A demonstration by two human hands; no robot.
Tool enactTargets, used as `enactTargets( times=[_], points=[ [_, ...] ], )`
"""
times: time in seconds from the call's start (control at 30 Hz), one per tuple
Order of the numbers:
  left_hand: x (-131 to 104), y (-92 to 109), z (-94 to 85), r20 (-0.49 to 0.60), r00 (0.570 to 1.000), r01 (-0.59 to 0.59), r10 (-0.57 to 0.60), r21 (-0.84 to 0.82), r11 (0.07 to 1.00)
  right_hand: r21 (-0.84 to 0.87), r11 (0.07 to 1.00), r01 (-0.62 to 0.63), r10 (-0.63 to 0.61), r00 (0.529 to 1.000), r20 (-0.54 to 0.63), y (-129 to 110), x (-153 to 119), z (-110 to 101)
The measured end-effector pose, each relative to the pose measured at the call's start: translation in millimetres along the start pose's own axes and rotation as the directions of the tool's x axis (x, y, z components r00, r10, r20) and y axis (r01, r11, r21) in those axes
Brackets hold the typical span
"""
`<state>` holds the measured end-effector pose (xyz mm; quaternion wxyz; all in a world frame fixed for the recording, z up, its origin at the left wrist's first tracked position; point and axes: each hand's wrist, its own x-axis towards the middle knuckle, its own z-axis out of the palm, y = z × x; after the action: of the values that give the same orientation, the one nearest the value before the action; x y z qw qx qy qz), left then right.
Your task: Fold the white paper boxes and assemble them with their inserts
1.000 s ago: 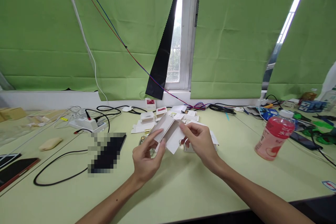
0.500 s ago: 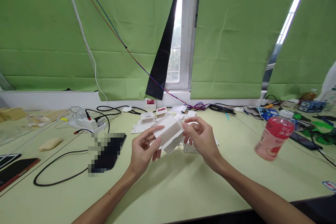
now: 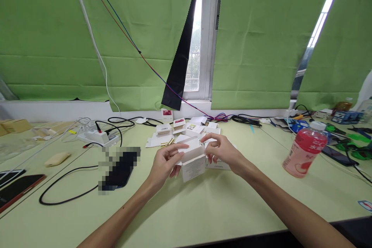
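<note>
White thin cardboard box (image 3: 193,167), with flap opened, is between two hands, above pale green table (image 3: 186,213). Left bare hand (image 3: 166,162) grasps box at left side, between thumb and fingers. Right bare hand (image 3: 225,152) is at right end of box, fingers bent; cannot tell if fingertips pinch something. Just behind left hand: shiny gold-coloured cylinders (image 3: 167,143). Partly hidden behind right hand: second white cardboard box (image 3: 218,166). Well apart, to right: pink bottle with white cap (image 3: 305,152).
</note>
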<state>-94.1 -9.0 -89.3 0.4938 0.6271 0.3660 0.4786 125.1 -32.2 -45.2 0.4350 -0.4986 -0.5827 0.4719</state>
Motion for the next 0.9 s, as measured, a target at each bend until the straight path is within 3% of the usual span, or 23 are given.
enactTargets(
  times=[0.33, 0.9],
  points=[
    [3, -3, 1.3, 0.068, 0.995, 0.075, -0.078, 0.04, 0.996, -0.171, 0.985, 0.032, -0.009, 0.991, 0.132, 12, 5, -6],
    [4, -4, 5.8, 0.01, 1.0, 0.007, -0.009, 0.176, 0.984, -0.33, 0.938, 0.107, -0.067, 0.989, 0.129, 21, 10, -4]
  ],
)
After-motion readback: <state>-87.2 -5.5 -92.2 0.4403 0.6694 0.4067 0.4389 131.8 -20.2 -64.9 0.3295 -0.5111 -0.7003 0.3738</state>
